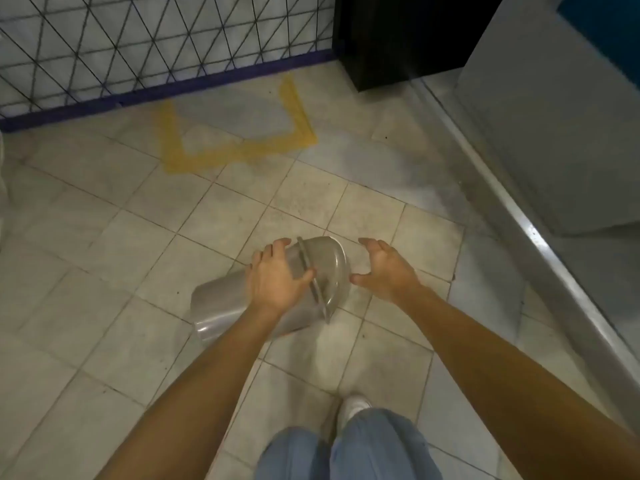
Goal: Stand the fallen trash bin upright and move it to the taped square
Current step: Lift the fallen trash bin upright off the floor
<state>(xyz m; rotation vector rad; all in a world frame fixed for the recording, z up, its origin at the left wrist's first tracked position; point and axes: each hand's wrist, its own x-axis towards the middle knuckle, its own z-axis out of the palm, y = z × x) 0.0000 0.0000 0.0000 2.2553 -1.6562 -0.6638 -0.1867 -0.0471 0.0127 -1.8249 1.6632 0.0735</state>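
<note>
A silver metal trash bin lies on its side on the tiled floor, its domed lid end pointing up-right and its base toward the lower left. My left hand rests on top of the bin near the lid's rim, fingers curled over it. Just right of the lid, my right hand hovers with fingers spread, a small gap between it and the bin. The taped square, marked in yellow tape, lies farther away on the floor against the wall.
A wire mesh panel with a blue base strip runs behind the taped square. A black cabinet stands at the back right. A grey unit with a metal floor rail lines the right side. My legs and white shoe are below.
</note>
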